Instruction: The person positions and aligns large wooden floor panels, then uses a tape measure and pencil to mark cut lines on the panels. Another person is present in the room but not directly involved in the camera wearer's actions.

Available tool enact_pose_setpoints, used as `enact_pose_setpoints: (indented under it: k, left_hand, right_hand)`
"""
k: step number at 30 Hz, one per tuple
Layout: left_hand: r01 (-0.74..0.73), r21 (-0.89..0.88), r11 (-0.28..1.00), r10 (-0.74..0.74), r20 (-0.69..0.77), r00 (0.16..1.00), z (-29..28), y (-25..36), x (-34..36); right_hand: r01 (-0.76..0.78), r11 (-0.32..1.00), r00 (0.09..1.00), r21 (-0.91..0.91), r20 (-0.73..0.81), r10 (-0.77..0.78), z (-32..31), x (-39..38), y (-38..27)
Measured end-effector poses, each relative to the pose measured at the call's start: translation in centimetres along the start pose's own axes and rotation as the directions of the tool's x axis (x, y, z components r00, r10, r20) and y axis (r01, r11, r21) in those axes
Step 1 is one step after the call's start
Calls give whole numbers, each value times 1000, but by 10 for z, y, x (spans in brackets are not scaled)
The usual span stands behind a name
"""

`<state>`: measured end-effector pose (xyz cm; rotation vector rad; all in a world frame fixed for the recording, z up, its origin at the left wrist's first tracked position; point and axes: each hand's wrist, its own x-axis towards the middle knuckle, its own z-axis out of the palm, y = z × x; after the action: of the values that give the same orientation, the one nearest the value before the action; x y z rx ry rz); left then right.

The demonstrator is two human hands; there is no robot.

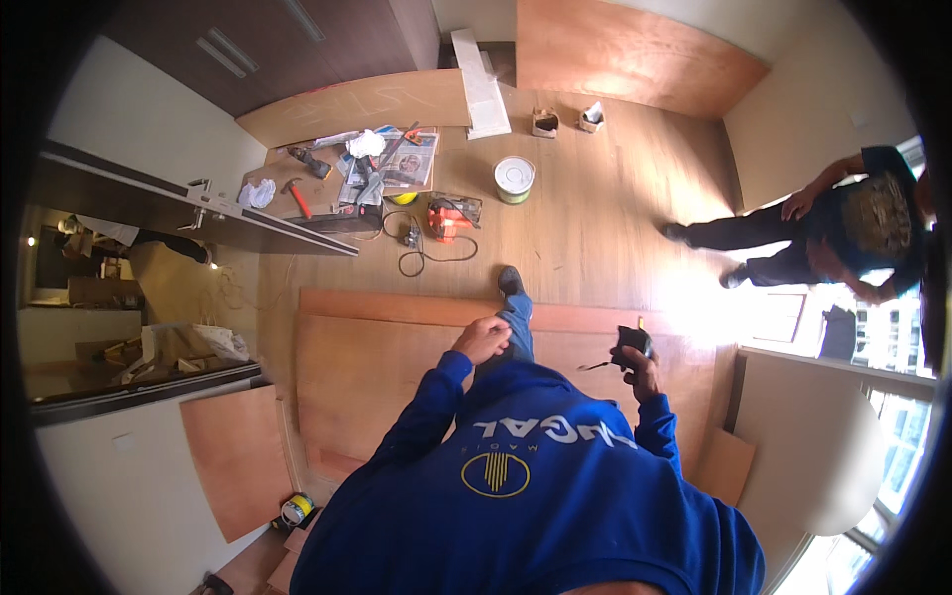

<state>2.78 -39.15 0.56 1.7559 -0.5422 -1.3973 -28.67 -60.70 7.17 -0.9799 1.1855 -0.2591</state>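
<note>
In my right hand (643, 371) is a black tape measure (633, 343), with a short yellow piece at its top and a dark strap hanging to its left. My fingers are wrapped round its case. My left hand (483, 340) is beside my thigh with its fingers curled together; whatever they may hold is hidden. Below both hands, a large reddish plywood sheet (367, 382) lies on the floor, with another board edge (397, 309) along its far side. My shoe (510, 281) shows just past that edge.
Ahead are a corded orange power tool (451, 215), a white bucket (514, 177) and a board holding a hammer (297, 198) and newspapers (409, 159). An open door (188, 198) stands left. Another person (843, 218) is by the window at right. Plywood (635, 59) leans at the back.
</note>
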Motion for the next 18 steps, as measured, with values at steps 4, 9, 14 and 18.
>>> enact_pose_setpoints:
  k: [4, 9, 14, 18]
  left_hand:
    - [238, 164, 957, -222, -114, 968, -108, -56, 65]
    - [323, -303, 897, -434, -459, 776, -231, -42, 59]
    - [196, -448, 872, -454, -595, 663, -268, -16, 32]
    - [90, -680, 728, -596, -562, 574, -229, -60, 6]
  right_hand:
    - [-102, 986, 940, 129, -313, 138, -15, 85, -18]
    - [-116, 993, 864, -36, -496, 83, -53, 175, -77]
    - [-24, 970, 947, -243, -315, -55, -7, 272, -137]
    - [-186, 902, 976, -390, -176, 125, 92, 365, -183]
